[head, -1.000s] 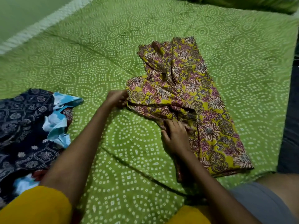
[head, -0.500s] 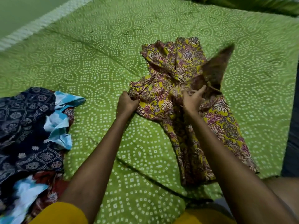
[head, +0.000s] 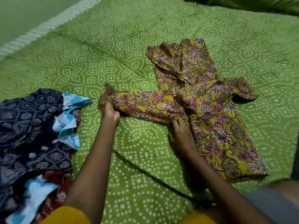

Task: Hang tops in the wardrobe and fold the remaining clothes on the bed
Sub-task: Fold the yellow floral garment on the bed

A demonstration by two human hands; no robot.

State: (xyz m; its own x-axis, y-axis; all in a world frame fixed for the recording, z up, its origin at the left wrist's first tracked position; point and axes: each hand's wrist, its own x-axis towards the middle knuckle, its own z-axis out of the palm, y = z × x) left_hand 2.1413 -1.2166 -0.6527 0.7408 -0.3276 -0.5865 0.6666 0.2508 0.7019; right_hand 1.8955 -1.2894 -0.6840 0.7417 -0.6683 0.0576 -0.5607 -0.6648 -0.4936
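1. Green bedding with a white dotted pattern covered the bed (head: 145,159), which filled almost the whole view; a pale fringe ran along its upper left edge.
2. One yellow top (head: 210,110) with pink and white flowers lay flat on the bed, right of centre, its body running from the upper middle down toward the lower right.
3. Its two sleeves were spread out: one stretched left toward the middle of the bed, the other lay bunched on the right.
4. Two bare hands reached in from the bottom edge, each arm ending in a short yellow sleeve.
5. The left hand (head: 110,110) was closed around the cuff end of the left-stretched sleeve, gripping it.
6. The right hand (head: 181,136) rested with its fingers laid out flat, pressing the top where that sleeve met the body.
7. One heap of clothes (head: 32,135) sat at the left edge of the bed, apart from the yellow top.
8. At least three fabrics showed in the heap: a dark blue patterned one on top, a light blue and white one, and a dark red one underneath.
9. No boxes, baskets or other containers were visible.
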